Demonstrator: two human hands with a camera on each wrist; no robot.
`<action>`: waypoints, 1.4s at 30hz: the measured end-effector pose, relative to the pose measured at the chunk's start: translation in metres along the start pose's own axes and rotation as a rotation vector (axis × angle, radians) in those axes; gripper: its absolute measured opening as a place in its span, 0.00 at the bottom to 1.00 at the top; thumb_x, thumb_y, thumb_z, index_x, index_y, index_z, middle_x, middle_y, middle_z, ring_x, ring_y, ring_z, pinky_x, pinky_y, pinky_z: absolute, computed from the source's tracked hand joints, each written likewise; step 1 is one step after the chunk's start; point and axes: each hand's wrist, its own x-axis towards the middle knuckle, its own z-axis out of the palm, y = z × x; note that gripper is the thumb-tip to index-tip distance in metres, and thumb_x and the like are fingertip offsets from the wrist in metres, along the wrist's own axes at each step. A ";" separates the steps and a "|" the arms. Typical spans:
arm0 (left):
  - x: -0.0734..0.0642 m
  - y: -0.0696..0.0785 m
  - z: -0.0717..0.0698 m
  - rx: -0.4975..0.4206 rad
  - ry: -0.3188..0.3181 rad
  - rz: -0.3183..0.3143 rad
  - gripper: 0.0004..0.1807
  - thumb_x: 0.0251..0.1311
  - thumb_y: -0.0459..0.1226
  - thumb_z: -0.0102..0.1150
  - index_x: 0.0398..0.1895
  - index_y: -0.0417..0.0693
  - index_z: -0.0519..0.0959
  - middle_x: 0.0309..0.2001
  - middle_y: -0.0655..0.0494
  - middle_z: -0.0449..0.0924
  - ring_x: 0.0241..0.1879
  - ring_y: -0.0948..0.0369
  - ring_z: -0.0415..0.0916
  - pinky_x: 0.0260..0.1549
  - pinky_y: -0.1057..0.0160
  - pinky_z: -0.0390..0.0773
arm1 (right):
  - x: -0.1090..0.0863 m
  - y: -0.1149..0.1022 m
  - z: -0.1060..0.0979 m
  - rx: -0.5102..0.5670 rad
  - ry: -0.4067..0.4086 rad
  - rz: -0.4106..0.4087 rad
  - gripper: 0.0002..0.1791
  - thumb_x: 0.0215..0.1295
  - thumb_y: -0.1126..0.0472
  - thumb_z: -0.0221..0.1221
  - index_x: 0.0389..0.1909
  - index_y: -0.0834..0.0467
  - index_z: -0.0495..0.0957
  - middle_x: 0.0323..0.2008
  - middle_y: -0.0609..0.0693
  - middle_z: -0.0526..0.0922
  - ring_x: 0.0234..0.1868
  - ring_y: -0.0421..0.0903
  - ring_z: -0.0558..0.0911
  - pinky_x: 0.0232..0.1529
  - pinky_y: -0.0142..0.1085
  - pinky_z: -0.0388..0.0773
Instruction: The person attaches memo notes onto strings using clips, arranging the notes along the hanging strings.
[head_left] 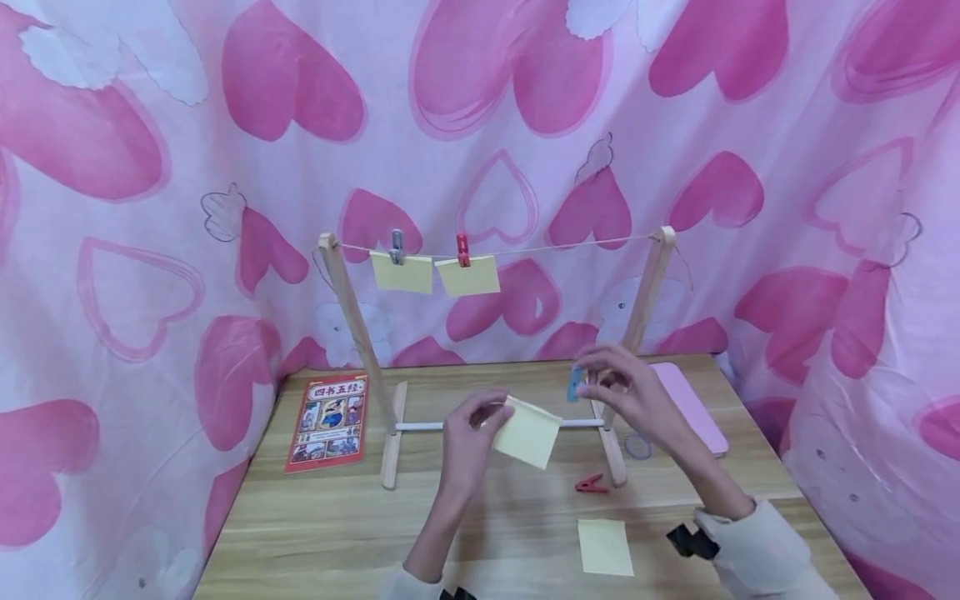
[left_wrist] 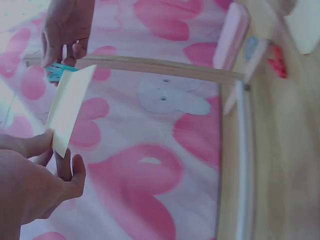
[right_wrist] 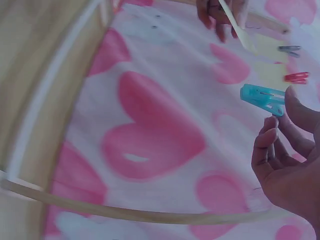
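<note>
My left hand (head_left: 474,437) pinches a pale yellow sticky note (head_left: 528,433) by its upper left corner, holding it over the table. To its right my right hand (head_left: 633,392) pinches a blue clothespin (head_left: 575,384) between thumb and fingers; the right wrist view shows this clothespin (right_wrist: 264,99) clearly, apart from the note. Behind the hands a string (head_left: 555,247) runs between two wooden posts. On its left half hang two yellow notes, one under a grey clothespin (head_left: 397,247) and one under a red clothespin (head_left: 462,250).
A red clothespin (head_left: 592,484) and another yellow note (head_left: 605,547) lie on the wooden table (head_left: 315,533) at the front right. A red booklet (head_left: 327,421) lies left of the stand. Near the right post (head_left: 648,287) are a pink case (head_left: 690,408) and a clear ring (head_left: 637,447).
</note>
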 end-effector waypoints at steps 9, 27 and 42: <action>0.030 0.041 0.003 -0.085 0.100 -0.023 0.10 0.71 0.34 0.73 0.51 0.37 0.90 0.50 0.50 0.89 0.49 0.64 0.84 0.53 0.70 0.83 | 0.045 -0.040 -0.022 0.019 0.046 -0.015 0.13 0.65 0.77 0.72 0.50 0.66 0.88 0.56 0.58 0.83 0.45 0.38 0.81 0.49 0.22 0.79; 0.088 0.099 0.028 -0.388 0.163 0.031 0.12 0.68 0.33 0.75 0.50 0.36 0.92 0.37 0.59 0.87 0.44 0.63 0.83 0.54 0.64 0.84 | 0.135 -0.100 -0.050 0.132 0.093 -0.032 0.07 0.68 0.72 0.71 0.44 0.71 0.88 0.54 0.47 0.80 0.64 0.47 0.75 0.70 0.31 0.74; 0.099 0.113 0.042 -0.409 0.236 0.002 0.12 0.68 0.34 0.76 0.51 0.38 0.92 0.44 0.54 0.91 0.49 0.62 0.86 0.64 0.57 0.83 | 0.187 -0.101 -0.050 0.041 0.110 0.021 0.08 0.66 0.69 0.73 0.42 0.70 0.90 0.51 0.44 0.77 0.66 0.43 0.70 0.76 0.51 0.61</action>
